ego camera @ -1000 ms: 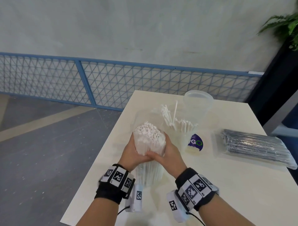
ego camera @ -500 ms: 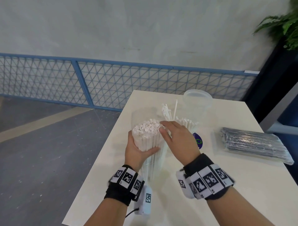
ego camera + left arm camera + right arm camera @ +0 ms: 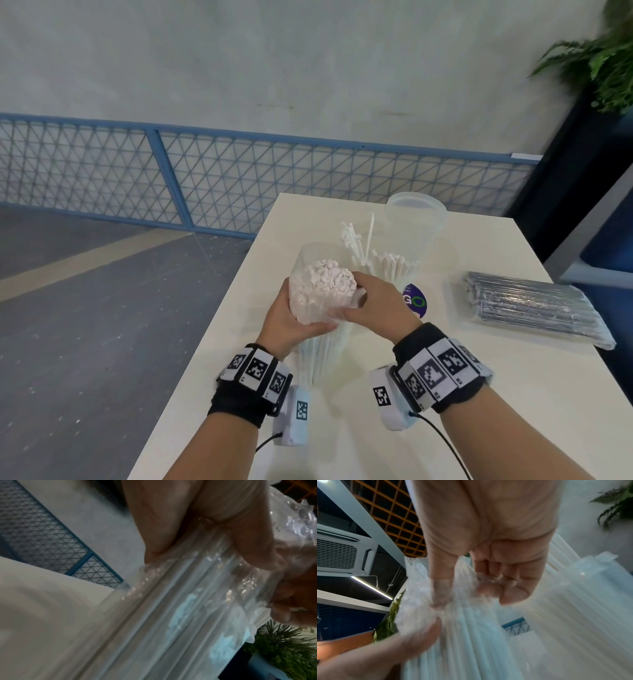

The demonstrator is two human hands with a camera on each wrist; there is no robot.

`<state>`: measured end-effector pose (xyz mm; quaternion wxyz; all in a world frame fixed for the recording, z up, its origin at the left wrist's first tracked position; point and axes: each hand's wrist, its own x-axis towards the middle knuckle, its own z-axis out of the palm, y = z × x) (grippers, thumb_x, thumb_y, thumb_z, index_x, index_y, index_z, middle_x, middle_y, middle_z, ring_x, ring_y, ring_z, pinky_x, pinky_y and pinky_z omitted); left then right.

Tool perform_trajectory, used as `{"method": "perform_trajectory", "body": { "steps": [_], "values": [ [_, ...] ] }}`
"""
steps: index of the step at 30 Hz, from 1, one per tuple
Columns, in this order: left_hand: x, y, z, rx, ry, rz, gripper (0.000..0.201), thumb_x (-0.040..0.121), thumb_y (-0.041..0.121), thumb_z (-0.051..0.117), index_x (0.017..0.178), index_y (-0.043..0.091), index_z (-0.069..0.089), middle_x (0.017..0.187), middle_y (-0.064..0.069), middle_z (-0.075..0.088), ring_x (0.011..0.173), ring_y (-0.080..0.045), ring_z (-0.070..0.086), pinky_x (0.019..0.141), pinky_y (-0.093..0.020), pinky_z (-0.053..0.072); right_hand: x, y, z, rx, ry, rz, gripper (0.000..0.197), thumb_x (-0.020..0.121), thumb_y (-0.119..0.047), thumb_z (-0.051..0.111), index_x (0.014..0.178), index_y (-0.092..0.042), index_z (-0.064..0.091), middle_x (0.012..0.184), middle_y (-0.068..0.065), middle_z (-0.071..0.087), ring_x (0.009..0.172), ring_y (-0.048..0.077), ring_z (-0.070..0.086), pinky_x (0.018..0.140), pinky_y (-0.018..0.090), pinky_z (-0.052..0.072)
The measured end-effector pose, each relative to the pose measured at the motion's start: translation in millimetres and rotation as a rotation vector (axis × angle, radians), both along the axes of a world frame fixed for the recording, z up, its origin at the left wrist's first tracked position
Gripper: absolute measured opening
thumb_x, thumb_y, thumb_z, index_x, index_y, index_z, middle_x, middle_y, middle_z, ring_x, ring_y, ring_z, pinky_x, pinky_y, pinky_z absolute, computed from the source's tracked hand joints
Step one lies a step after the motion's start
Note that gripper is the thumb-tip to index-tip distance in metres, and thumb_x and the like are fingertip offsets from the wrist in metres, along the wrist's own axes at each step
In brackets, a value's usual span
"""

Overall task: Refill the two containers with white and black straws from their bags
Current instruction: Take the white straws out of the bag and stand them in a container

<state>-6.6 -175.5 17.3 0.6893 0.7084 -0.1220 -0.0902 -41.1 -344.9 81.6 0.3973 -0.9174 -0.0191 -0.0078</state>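
An upright clear bag of white straws (image 3: 322, 287) stands on the white table (image 3: 479, 394), open end up. My left hand (image 3: 291, 317) grips its left side, and my right hand (image 3: 363, 303) holds its right side, thumb across the front. In the right wrist view my right hand (image 3: 488, 582) pinches the bag's loose plastic (image 3: 423, 601) between thumb and fingers. The left wrist view has my left hand (image 3: 223, 534) wrapped round the bag (image 3: 188, 608). Just behind stands a clear container (image 3: 390, 270) partly filled with white straws. An empty clear container (image 3: 416, 219) is beyond it. A bag of black straws (image 3: 534, 308) lies flat on the right.
The table's left edge (image 3: 219, 325) drops to a grey floor close beside my left hand. A blue mesh fence (image 3: 205, 178) runs behind the table. A plant (image 3: 603, 58) and a dark pillar stand at the far right.
My right hand left the bundle's side, passed over the straw tops, and now grips the bag's plastic on the right. The left hand keeps its hold.
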Motion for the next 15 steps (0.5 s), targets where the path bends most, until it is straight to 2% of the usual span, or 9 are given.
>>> {"method": "perform_trajectory", "body": {
  "steps": [2, 3, 5, 7, 9, 11, 12, 15],
  "values": [
    [1.0, 0.5, 1.9, 0.016, 0.004, 0.000, 0.087, 0.040, 0.028, 0.088, 0.117, 0.030, 0.047, 0.121, 0.001, 0.062, 0.115, -0.013, 0.059, 0.091, -0.030, 0.051, -0.9, 2.0, -7.9, 0.038, -0.039, -0.031, 0.060, 0.073, -0.037, 0.075, 0.125, -0.020, 0.051, 0.089, -0.016, 0.055, 0.074, -0.001, 0.047, 0.061, 0.005, 0.036],
    [1.8, -0.1, 2.8, 0.024, 0.006, 0.002, 0.085, 0.041, 0.027, 0.088, 0.116, 0.031, 0.047, 0.120, 0.001, 0.062, 0.114, -0.013, 0.059, 0.093, -0.033, 0.051, -1.1, 3.5, -12.2, 0.052, -0.055, -0.039, 0.062, 0.073, -0.037, 0.075, 0.127, -0.021, 0.049, 0.097, -0.012, 0.057, 0.084, 0.005, 0.049, 0.067, 0.008, 0.036],
    [4.3, -1.3, 1.8, 0.026, 0.007, 0.009, 0.086, 0.044, 0.026, 0.089, 0.120, 0.027, 0.048, 0.121, 0.000, 0.062, 0.115, -0.014, 0.059, 0.096, -0.042, 0.050, -1.9, 7.4, -19.0, 0.113, -0.078, -0.057, 0.064, 0.072, -0.035, 0.075, 0.128, -0.023, 0.047, 0.109, -0.009, 0.058, 0.102, 0.013, 0.049, 0.081, 0.020, 0.039],
    [6.3, -2.6, 0.7, 0.032, 0.004, 0.022, 0.088, 0.046, 0.025, 0.090, 0.124, 0.023, 0.048, 0.122, -0.001, 0.063, 0.116, -0.015, 0.059, 0.097, -0.047, 0.049, -2.7, 11.3, -24.8, 0.202, -0.129, -0.098, 0.061, 0.072, -0.031, 0.076, 0.127, -0.023, 0.048, 0.116, -0.008, 0.060, 0.110, 0.014, 0.052, 0.091, 0.027, 0.043],
    [8.0, -3.8, 0.6, 0.047, 0.002, 0.041, 0.087, 0.046, 0.026, 0.090, 0.124, 0.024, 0.050, 0.121, 0.002, 0.064, 0.114, -0.014, 0.060, 0.097, -0.047, 0.050, -4.6, 14.5, -26.3, 0.259, -0.182, -0.167, 0.058, 0.074, -0.027, 0.075, 0.126, -0.021, 0.050, 0.109, -0.010, 0.061, 0.109, 0.014, 0.054, 0.091, 0.022, 0.043],
    [8.7, -4.9, 1.8, 0.061, 0.006, 0.047, 0.087, 0.046, 0.027, 0.090, 0.124, 0.026, 0.051, 0.120, 0.004, 0.065, 0.113, -0.012, 0.061, 0.097, -0.045, 0.050, -5.5, 16.5, -25.3, 0.249, -0.187, -0.253, 0.054, 0.076, -0.026, 0.073, 0.125, -0.018, 0.052, 0.093, -0.013, 0.054, 0.100, 0.015, 0.054, 0.080, 0.013, 0.039],
    [9.2, -5.3, 2.0, 0.072, 0.008, 0.044, 0.087, 0.046, 0.028, 0.091, 0.124, 0.026, 0.051, 0.119, 0.004, 0.065, 0.113, -0.012, 0.061, 0.097, -0.044, 0.050, -5.5, 17.0, -24.4, 0.235, -0.184, -0.293, 0.053, 0.077, -0.027, 0.073, 0.124, -0.016, 0.052, 0.091, -0.010, 0.051, 0.100, 0.017, 0.054, 0.079, 0.015, 0.038],
    [10.5, -7.1, 1.7, 0.106, 0.008, 0.035, 0.087, 0.047, 0.031, 0.091, 0.124, 0.026, 0.052, 0.119, 0.005, 0.066, 0.112, -0.012, 0.061, 0.098, -0.042, 0.049, -3.5, 16.5, -22.9, 0.245, -0.238, -0.363, 0.051, 0.076, -0.031, 0.072, 0.120, -0.013, 0.056, 0.101, -0.001, 0.049, 0.108, 0.022, 0.052, 0.094, 0.027, 0.040]
  ]
}}
